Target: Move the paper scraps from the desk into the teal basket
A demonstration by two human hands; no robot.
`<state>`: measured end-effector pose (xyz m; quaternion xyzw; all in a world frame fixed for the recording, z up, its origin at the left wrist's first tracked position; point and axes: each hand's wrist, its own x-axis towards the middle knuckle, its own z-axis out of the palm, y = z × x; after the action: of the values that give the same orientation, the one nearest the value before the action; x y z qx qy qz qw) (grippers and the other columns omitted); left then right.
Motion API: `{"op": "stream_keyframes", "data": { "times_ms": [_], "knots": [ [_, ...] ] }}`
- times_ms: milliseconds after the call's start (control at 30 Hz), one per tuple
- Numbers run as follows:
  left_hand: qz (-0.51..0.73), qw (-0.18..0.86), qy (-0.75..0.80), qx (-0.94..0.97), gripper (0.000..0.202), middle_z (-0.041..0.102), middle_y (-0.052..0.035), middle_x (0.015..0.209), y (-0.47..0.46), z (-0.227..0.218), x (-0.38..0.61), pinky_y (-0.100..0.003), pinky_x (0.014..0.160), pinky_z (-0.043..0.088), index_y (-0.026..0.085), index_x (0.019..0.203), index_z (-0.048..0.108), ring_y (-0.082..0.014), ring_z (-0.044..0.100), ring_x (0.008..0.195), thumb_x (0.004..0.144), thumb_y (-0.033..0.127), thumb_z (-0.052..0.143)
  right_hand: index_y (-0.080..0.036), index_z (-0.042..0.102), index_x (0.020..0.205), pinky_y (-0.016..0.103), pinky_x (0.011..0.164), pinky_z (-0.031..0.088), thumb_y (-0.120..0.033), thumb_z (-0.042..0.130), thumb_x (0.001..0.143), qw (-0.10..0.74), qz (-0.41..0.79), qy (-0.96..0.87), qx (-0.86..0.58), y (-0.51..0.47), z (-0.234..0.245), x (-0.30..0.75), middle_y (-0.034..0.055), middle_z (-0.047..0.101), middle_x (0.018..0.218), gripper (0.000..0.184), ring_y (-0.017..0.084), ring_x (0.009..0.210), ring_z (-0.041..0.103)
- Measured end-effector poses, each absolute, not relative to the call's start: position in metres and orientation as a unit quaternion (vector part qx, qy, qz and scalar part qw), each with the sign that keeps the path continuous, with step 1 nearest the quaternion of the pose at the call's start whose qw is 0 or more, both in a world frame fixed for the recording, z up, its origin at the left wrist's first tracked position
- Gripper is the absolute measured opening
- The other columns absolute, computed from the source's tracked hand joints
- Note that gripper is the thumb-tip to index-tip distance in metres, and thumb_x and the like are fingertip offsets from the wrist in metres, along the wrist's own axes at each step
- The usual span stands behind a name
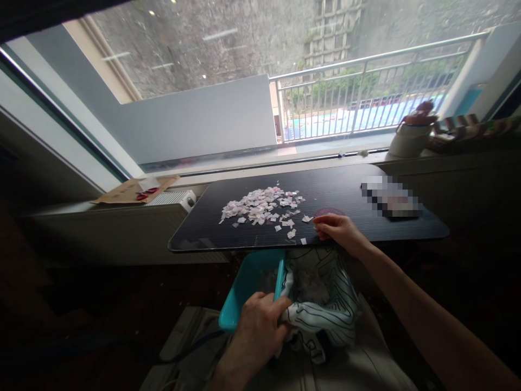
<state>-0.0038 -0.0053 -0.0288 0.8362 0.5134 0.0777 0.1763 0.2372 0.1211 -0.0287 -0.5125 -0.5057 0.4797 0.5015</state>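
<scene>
Small scraps of pale paper [260,205] lie in a loose heap on the black tabletop [345,184], with several strays along its near side. My right hand [337,229] is just right of these strays, thumb and fingers pinched together at the table's surface; whatever is between the fingertips is too small to make out. Below the table edge, my left hand [262,323] grips the rim of a teal plastic basin [240,296] together with the edge of a white bag with black wavy lines [334,317]. Pale bits show dimly inside both.
A flat purple round piece [329,212] lies behind my right hand. At the table's right is a blurred-out flat object [393,198]. On the left ledge lies brown paper [122,191] with red-handled scissors [146,193]. A white pot [410,138] stands on the windowsill.
</scene>
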Motion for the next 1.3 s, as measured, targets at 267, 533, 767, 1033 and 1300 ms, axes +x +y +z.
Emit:
{"op": "stream_keyframes", "data": {
  "times_ms": [267,533,767,1033,1300],
  "knots": [
    [0.067,0.174,0.514,0.837,0.017,0.060,0.0006,0.075,-0.006,-0.028,-0.004,-0.031,0.080,0.035,0.023,0.085,0.062,-0.0165,0.053,0.073,0.073,0.013,0.053,-0.016,0.069,0.085,0.026,0.058,0.053,-0.037,0.070,0.063,0.501,0.437,-0.539,-0.518,0.123,-0.037,0.232,0.0026,0.068,0.070,0.031,0.013,0.061,0.061],
    [0.044,0.168,0.511,0.842,0.015,0.061,-0.0004,0.077,-0.004,-0.022,-0.002,-0.031,0.078,0.037,0.023,0.086,0.064,-0.0175,0.053,0.074,0.076,0.016,0.054,-0.020,0.071,0.095,0.032,0.077,0.048,-0.034,0.053,0.079,0.350,0.191,-0.692,-0.602,0.140,-0.019,0.259,0.0062,0.071,0.090,0.028,0.019,0.080,0.064],
    [0.055,0.171,0.512,0.840,0.015,0.061,0.0003,0.073,-0.005,-0.020,-0.001,-0.030,0.077,0.036,0.023,0.085,0.065,-0.0174,0.053,0.073,0.075,0.017,0.055,-0.019,0.059,0.121,0.040,0.083,0.042,-0.050,0.055,0.074,0.107,0.063,-0.727,-0.675,0.160,-0.011,0.281,0.0148,0.059,0.116,0.056,0.032,0.105,0.054],
    [0.061,0.169,0.508,0.842,0.016,0.062,0.0005,0.074,-0.005,-0.018,-0.001,-0.030,0.079,0.036,0.024,0.086,0.064,-0.0165,0.054,0.073,0.075,0.017,0.055,-0.015,0.058,0.120,0.034,0.081,0.042,-0.047,0.058,0.072,0.113,0.066,-0.715,-0.687,0.166,-0.016,0.281,0.0150,0.057,0.110,0.057,0.027,0.096,0.057],
    [0.055,0.158,0.497,0.851,0.012,0.061,0.0006,0.072,-0.004,-0.019,0.000,-0.030,0.079,0.037,0.022,0.083,0.062,-0.0162,0.054,0.071,0.076,0.017,0.054,-0.017,0.057,0.122,0.035,0.084,0.041,-0.035,0.058,0.076,0.183,-0.008,-0.730,-0.659,0.142,-0.007,0.271,0.0140,0.054,0.119,0.049,0.028,0.103,0.055]
  ]
}}
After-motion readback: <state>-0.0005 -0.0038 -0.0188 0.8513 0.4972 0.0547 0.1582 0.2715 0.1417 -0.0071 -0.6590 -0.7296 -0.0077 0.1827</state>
